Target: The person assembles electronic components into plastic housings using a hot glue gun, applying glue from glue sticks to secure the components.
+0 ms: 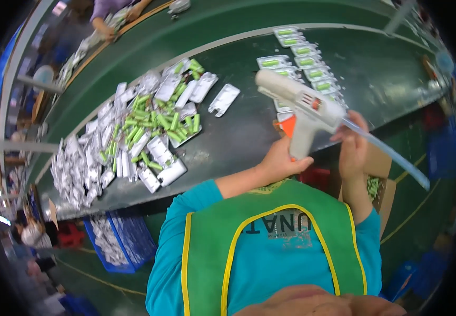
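Note:
A white hot glue gun [303,102] with an orange trigger is raised over the near side of the table, its front end toward the far left. My left hand [283,159] is closed around the grip, below the orange trigger. From the gun's back end a long, bluish translucent glue stick [391,154] slants down to the right. My right hand [352,138] has its fingers closed on this stick close behind the gun; its fingertips are partly hidden. Beyond the gun, white plastic shells with green cylindrical cells [305,51] lie in rows, some covered by the gun.
A big heap of white shells [83,163] and loose green cells [151,120] covers the table's left part. One white shell [224,100] lies apart. Below stand a blue crate [141,239] and a cardboard box [387,203]. Another person's hands [104,29] work at the far left.

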`<action>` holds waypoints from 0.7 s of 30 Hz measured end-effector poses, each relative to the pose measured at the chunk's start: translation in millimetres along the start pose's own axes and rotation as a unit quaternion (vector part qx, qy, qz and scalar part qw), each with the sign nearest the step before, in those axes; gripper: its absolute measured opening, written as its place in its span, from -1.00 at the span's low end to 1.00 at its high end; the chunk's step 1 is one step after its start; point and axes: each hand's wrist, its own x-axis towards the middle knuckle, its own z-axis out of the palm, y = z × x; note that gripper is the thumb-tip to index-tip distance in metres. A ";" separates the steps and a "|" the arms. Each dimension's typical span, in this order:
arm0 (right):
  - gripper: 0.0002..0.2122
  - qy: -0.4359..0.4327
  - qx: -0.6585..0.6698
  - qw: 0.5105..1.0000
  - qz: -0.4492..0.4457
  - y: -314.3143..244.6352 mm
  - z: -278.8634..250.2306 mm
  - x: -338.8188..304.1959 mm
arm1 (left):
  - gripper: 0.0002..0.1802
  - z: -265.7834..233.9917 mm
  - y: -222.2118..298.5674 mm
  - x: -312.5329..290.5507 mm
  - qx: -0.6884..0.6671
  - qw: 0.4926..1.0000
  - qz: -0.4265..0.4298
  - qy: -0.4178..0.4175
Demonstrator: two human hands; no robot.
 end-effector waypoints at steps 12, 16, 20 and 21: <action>-0.32 -0.142 0.209 0.948 0.196 -9.9 59.6 5.5 | -0.45 -41.2 16.9 3.5 0.288 0.928 -0.008 -0.235; -0.41 -0.168 0.179 0.947 0.209 -22.7 17.0 21.6 | -0.56 -120.9 3.4 -22.4 0.492 0.853 0.099 0.141; -0.48 -0.172 0.101 0.941 0.275 -37.7 -23.8 24.1 | -0.67 -182.6 0.5 -44.8 0.669 0.698 -0.019 0.253; -0.48 -0.182 0.073 0.933 0.303 -36.9 -29.6 24.4 | -0.66 -189.4 -1.3 -47.2 0.695 0.672 -0.035 0.255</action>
